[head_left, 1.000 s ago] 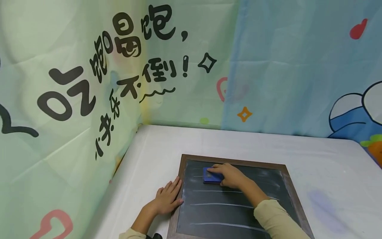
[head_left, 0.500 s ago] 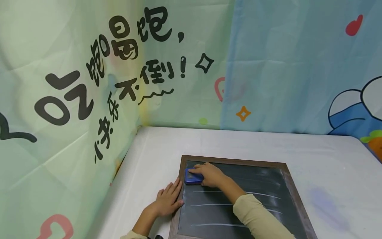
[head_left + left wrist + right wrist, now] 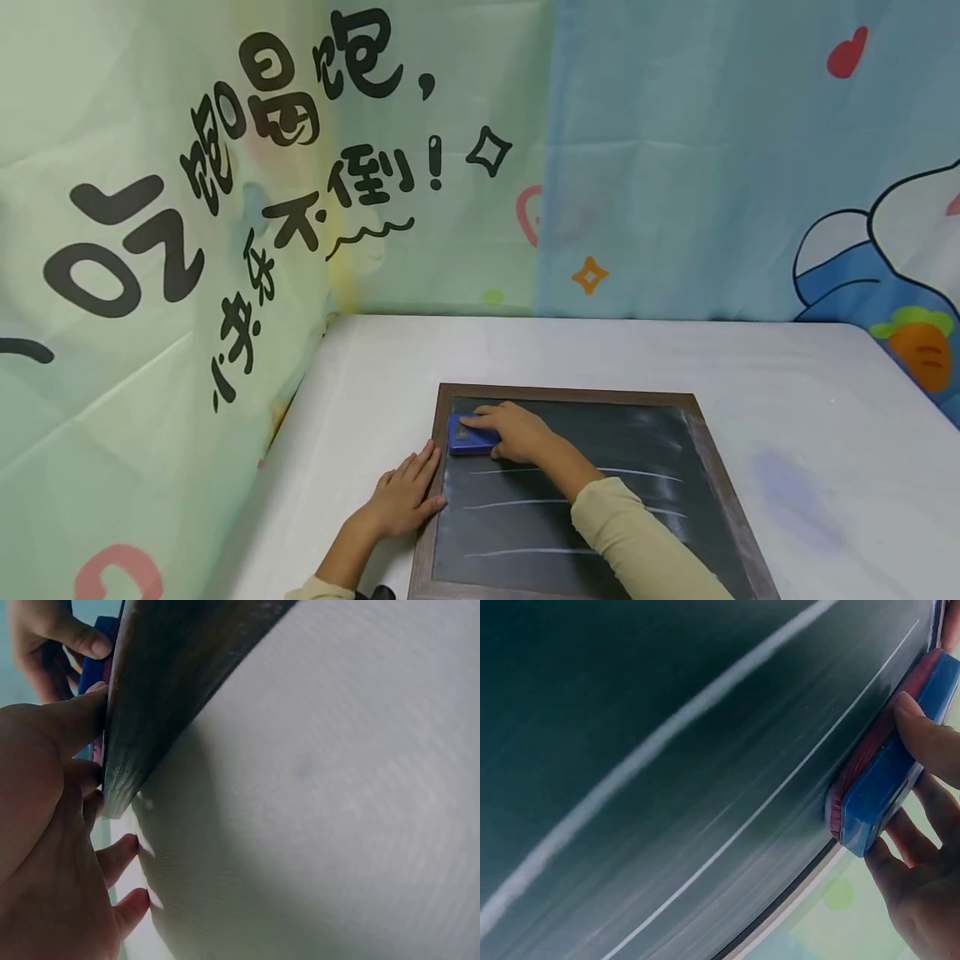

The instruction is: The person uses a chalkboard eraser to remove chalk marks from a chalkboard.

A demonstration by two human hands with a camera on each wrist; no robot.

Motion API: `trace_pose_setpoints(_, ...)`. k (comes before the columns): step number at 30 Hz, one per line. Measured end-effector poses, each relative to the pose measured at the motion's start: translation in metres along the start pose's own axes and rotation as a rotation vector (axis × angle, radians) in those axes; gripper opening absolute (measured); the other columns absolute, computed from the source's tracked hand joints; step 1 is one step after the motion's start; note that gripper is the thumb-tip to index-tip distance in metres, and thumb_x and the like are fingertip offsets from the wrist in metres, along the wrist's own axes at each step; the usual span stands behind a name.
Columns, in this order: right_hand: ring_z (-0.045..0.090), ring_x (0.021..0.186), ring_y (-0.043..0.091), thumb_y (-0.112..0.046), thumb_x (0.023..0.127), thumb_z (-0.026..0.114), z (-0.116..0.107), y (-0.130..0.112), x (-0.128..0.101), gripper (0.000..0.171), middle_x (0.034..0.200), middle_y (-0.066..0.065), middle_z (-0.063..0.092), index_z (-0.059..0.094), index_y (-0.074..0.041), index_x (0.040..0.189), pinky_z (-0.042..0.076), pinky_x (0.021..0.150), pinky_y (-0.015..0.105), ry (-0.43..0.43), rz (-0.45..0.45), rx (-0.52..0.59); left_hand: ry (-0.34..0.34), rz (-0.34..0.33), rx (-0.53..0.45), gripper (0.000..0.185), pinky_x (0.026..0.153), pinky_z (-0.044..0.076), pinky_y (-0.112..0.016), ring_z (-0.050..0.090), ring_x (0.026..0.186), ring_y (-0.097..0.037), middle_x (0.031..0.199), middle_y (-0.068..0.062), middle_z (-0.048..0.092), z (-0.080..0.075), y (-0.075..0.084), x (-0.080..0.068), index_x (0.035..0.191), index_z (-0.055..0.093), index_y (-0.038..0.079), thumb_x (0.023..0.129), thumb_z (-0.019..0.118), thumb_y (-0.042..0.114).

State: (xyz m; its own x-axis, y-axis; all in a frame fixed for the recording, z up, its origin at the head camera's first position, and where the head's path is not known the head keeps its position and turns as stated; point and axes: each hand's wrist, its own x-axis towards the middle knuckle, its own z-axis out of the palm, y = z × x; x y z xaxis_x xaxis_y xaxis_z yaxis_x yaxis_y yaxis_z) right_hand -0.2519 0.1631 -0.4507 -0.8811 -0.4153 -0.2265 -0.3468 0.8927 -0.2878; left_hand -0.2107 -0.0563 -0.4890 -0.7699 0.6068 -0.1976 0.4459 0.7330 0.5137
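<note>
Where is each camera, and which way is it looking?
Head: on the person's head, looking forward and down at the chalkboard; both forearms show, left hand and right hand.
Left wrist: low beside the left hand, looking along the board's wooden frame and the white table.
Right wrist: close above the board, facing the blue eraser; right fingers show.
All three views share the eraser.
</note>
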Motion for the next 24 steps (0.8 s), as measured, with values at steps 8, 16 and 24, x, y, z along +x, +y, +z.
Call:
trace_pose_setpoints(8, 0.041, 0.124, 0.037, -0.009, 0.078, 0.071, -0.004, 0.025, -0.022, 0.062, 0.139, 0.010, 0.044, 0.048, -0.020, 0.134, 0.039, 0.094, 0.052, 0.008, 0.027, 0.026, 0.001, 0.006, -0.004, 0.067, 0.099, 0.025, -0.061, 0.023, 0.135, -0.041, 0.152, -0.017, 0.015, 0.000, 0.001, -0.001, 0.144, 0.021, 0.000, 0.094, 0.045, 0.037)
trace_pose_setpoints(16, 0.040, 0.123, 0.041, -0.007, 0.078, 0.070, -0.013, 0.068, -0.058, 0.061, 0.139, 0.015, 0.043, 0.047, -0.013, 0.134, 0.037, 0.095, 0.055, 0.028, 0.053, 0.030, 0.035, 0.016, 0.000, 0.066, 0.098, 0.026, -0.061, 0.026, 0.133, -0.041, 0.151, -0.019, 0.018, 0.003, -0.004, -0.004, 0.142, 0.023, -0.002, 0.094, 0.045, 0.036)
trace_pose_setpoints(24, 0.043, 0.117, 0.048, -0.006, 0.074, 0.072, -0.022, 0.119, -0.112, 0.061, 0.133, 0.025, 0.046, 0.049, -0.006, 0.131, 0.037, 0.091, 0.058, 0.086, 0.068, 0.009, 0.023, 0.024, -0.024, 0.066, 0.098, 0.024, -0.063, 0.025, 0.134, -0.042, 0.151, -0.019, 0.018, 0.001, 0.000, -0.002, 0.143, 0.023, -0.001, 0.094, 0.046, 0.036)
